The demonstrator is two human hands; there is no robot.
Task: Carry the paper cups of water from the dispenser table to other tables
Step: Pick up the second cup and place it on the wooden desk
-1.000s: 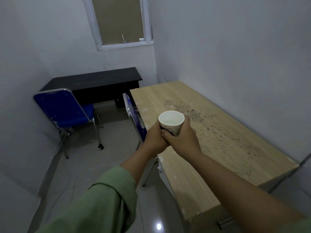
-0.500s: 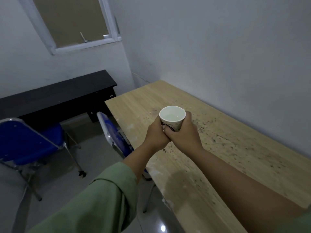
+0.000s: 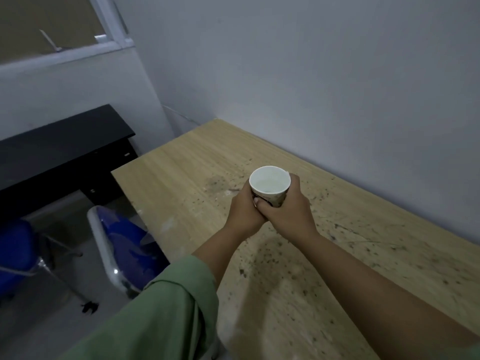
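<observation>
Cup (image 3: 269, 185): upright, water inside, clasped by left hand (image 3: 244, 213) and right hand (image 3: 288, 213) together, over wooden table (image 3: 181, 172).

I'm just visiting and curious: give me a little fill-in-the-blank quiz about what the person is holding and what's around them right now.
1. The paper cup is held by ____ hands at once, the left hand and the right hand.
2. The cup is held above the ____ -coloured wooden table.
3. The folding chair tucked at that table has a ____ backrest.
4. The desk under the window is ____ in colour.

Missing words: both; light; blue; black
</observation>
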